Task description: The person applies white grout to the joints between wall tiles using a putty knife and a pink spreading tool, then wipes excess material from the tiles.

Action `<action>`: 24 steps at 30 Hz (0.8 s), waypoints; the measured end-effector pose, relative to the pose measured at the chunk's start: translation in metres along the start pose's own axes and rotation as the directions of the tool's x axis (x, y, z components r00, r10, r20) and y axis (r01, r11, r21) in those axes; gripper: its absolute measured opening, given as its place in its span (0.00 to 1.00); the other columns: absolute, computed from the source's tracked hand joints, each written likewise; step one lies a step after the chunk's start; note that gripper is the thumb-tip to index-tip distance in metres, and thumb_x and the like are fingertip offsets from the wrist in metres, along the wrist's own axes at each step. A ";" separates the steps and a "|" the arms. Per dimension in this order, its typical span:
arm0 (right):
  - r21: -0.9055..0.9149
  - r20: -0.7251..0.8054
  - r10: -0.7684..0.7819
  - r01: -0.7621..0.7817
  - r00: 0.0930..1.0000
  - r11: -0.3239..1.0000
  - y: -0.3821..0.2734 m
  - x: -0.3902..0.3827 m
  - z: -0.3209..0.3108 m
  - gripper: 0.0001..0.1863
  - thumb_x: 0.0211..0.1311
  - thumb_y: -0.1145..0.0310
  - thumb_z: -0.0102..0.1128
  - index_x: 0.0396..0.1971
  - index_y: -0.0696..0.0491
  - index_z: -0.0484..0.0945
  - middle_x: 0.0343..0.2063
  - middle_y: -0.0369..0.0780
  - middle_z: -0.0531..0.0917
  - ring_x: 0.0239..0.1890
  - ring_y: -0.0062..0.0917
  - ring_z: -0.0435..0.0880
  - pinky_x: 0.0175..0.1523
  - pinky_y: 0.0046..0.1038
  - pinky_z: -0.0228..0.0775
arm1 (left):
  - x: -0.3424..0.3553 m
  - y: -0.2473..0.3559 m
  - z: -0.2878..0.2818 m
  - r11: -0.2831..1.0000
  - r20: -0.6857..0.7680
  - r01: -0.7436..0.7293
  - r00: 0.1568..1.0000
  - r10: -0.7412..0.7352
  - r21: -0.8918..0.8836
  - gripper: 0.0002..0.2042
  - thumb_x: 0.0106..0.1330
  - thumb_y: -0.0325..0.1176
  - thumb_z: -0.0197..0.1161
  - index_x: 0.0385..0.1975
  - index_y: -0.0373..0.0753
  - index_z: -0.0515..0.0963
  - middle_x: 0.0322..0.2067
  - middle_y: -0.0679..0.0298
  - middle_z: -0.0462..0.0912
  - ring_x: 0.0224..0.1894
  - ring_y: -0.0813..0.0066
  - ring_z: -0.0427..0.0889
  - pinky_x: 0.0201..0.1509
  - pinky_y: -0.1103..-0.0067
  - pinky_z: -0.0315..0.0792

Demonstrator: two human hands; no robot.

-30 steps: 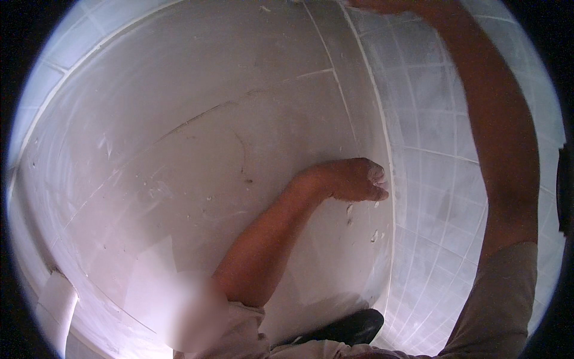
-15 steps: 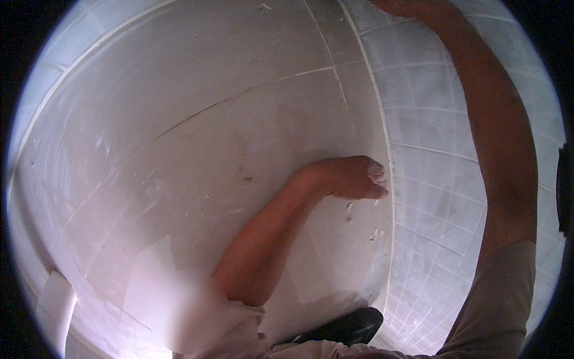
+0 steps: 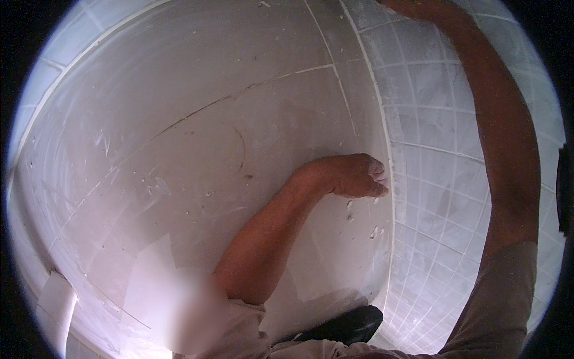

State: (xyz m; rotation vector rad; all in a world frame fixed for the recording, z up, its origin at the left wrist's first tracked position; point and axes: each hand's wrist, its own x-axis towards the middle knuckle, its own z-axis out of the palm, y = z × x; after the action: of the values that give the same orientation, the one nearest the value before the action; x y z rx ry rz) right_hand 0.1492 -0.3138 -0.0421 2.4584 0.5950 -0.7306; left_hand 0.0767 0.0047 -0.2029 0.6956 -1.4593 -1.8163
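My left hand (image 3: 360,176) is low over the beige tiled surface, beside the pale line where it meets the tiled wall (image 3: 436,197). Its fingers are curled together, with white residue on the fingertips; anything inside them is hidden. My right arm reaches up along the wall on the right. At the top edge, my right hand (image 3: 399,7) is near the wall, but the picture cuts off most of its fingers. The beige surface (image 3: 197,149) carries pale joint lines, smears and small crumbs.
Light crumbs (image 3: 375,232) lie just below my left hand, near the wall. A dark rounded object, possibly a shoe (image 3: 353,323), shows at the bottom. A white pipe-like piece (image 3: 57,311) stands at the lower left, and bluish tiles (image 3: 57,51) line the upper left.
My right forearm has shifted slightly to the right, its hand slightly with it. My left hand stays in nearly the same place, still curled.
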 end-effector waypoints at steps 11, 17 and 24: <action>-0.285 0.248 -0.164 0.234 0.955 0.929 -0.009 0.003 -0.016 0.10 0.48 0.68 0.59 0.13 0.55 0.81 0.20 0.46 0.82 0.27 0.36 0.81 0.37 0.37 0.71 | 0.004 -0.007 0.001 0.992 -0.016 -0.082 0.996 0.084 0.091 0.21 0.69 0.49 0.58 0.44 0.34 0.78 0.43 0.55 0.83 0.48 0.61 0.80 0.57 0.70 0.71; -0.398 0.066 0.068 -0.036 0.995 0.917 -0.007 0.018 0.001 0.09 0.46 0.68 0.61 0.13 0.55 0.81 0.22 0.46 0.83 0.25 0.34 0.81 0.37 0.35 0.71 | 0.007 -0.010 0.006 0.991 -0.034 -0.079 0.996 0.083 0.105 0.20 0.70 0.49 0.57 0.45 0.34 0.77 0.41 0.54 0.82 0.45 0.59 0.79 0.55 0.69 0.71; -0.121 0.301 0.249 -0.223 0.920 0.967 -0.046 -0.012 -0.008 0.10 0.50 0.72 0.58 0.19 0.63 0.83 0.25 0.51 0.84 0.30 0.40 0.84 0.40 0.41 0.74 | 0.007 0.000 -0.002 0.994 -0.095 -0.106 0.990 0.106 0.006 0.18 0.68 0.47 0.60 0.37 0.35 0.79 0.36 0.56 0.83 0.40 0.63 0.82 0.47 0.69 0.74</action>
State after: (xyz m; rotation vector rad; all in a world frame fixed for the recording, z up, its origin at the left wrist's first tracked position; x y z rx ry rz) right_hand 0.1189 -0.2765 -0.0442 2.2200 0.1978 -0.9504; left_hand 0.0735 -0.0017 -0.2036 0.6824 -1.4082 -1.6797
